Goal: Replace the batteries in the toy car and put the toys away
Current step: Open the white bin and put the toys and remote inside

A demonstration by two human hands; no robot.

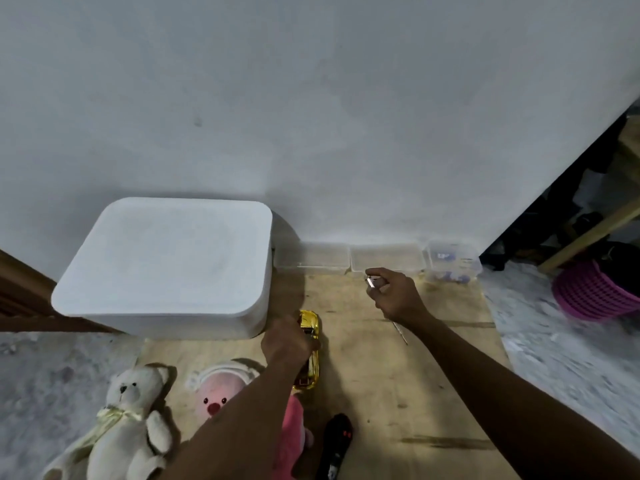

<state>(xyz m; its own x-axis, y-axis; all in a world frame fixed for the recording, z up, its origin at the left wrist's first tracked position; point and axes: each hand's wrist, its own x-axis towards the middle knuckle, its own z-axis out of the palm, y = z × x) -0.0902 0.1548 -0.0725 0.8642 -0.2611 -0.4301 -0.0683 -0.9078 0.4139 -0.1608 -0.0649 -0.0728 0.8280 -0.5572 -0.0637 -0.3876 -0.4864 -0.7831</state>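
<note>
A shiny gold toy car [309, 323] lies on the plywood board [433, 393], and my left hand [287, 344] grips it from above, hiding its middle. My right hand [394, 292] hovers over the board near the small clear boxes, pinching a small silvery battery [370, 282] between thumb and fingers. A thin screwdriver [400, 331] lies on the board just below that hand. A black remote control [336, 445] rests at the board's near edge.
A big white lidded bin [166, 265] stands at the left against the wall. Three small clear boxes [386, 258] line the wall. A cream teddy bear [128, 424] and a pink plush [218, 393] lie near left. A pink basket [592, 292] sits at right.
</note>
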